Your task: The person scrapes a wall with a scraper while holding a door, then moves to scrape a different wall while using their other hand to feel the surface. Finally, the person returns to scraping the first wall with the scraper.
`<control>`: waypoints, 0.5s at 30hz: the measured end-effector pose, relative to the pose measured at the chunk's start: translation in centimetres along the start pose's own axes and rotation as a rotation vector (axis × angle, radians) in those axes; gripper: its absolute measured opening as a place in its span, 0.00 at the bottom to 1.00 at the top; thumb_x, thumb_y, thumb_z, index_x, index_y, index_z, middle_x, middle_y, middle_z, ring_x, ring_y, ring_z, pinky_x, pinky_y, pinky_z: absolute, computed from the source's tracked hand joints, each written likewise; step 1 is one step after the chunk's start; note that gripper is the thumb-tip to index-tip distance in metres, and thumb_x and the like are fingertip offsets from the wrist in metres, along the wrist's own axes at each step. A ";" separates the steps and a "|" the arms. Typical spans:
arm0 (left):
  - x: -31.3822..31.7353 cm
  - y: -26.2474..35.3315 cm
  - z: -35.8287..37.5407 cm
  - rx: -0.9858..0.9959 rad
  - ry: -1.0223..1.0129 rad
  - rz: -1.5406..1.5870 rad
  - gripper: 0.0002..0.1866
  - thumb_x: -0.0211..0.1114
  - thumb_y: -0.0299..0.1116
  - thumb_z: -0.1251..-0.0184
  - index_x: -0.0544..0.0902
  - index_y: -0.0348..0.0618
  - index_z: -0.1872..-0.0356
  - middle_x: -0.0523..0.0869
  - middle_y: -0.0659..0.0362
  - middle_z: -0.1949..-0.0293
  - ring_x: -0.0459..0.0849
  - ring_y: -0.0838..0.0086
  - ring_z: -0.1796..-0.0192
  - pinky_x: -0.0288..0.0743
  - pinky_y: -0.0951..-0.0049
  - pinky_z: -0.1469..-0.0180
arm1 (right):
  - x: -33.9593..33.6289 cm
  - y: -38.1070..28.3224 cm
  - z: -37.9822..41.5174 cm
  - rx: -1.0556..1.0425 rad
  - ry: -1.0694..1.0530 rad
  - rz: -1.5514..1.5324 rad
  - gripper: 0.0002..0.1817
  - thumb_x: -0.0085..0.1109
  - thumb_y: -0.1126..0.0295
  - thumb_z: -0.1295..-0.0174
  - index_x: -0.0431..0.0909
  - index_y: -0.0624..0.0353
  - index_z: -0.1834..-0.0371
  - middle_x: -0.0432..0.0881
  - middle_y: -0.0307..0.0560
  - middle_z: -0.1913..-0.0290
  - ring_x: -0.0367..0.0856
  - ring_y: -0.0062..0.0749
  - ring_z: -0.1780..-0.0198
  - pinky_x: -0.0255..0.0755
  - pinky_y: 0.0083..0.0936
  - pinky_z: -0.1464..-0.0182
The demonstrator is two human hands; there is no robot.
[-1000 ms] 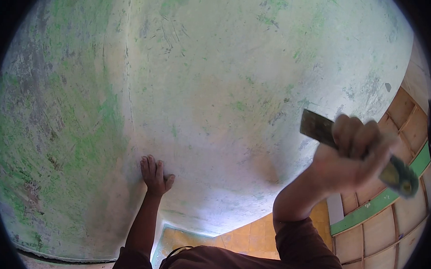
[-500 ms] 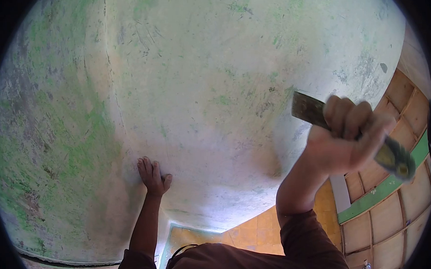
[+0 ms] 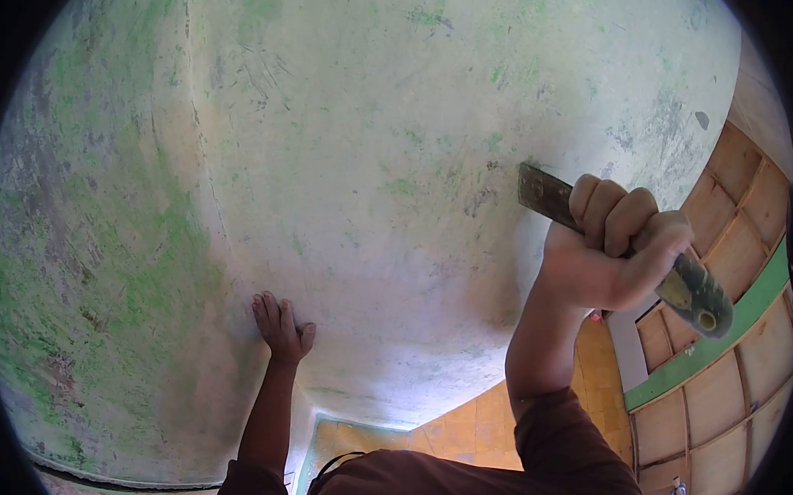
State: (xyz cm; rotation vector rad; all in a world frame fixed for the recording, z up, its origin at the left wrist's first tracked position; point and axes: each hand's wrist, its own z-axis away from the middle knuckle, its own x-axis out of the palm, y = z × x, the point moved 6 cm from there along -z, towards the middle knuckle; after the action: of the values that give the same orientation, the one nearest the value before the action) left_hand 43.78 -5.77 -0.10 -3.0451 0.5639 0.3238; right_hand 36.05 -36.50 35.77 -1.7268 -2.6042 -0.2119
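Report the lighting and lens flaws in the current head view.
Head view: black borders round off the corners; the green strip looks bowed; the wall glares near its lower edge, with a dim shadow left of the right forearm; the scraper's blade looks fairly sharp.

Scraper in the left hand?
No, the scraper is gripped in the right hand, while the left hand rests open against the wall.

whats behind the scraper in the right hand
Behind the blade of the scraper is the pale, green-flecked wall; around its handle end, tan panels and a green strip. Whatever the scraper and right hand directly cover cannot be seen.
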 end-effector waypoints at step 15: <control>0.0 0.0 0.1 0.000 0.003 -0.006 0.35 0.45 0.54 0.30 0.60 0.35 0.33 0.56 0.33 0.31 0.54 0.34 0.30 0.47 0.34 0.33 | 0.5 -2.6 0.6 -0.042 -0.030 -0.017 0.18 0.42 0.59 0.28 0.56 0.47 0.77 0.53 0.31 0.85 0.46 0.17 0.84 0.45 0.19 0.79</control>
State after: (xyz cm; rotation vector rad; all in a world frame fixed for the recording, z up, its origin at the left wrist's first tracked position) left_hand 43.79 -5.73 -0.24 -3.0467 0.5549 0.3197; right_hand 33.50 -36.99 34.92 -1.7342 -2.6558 -0.2442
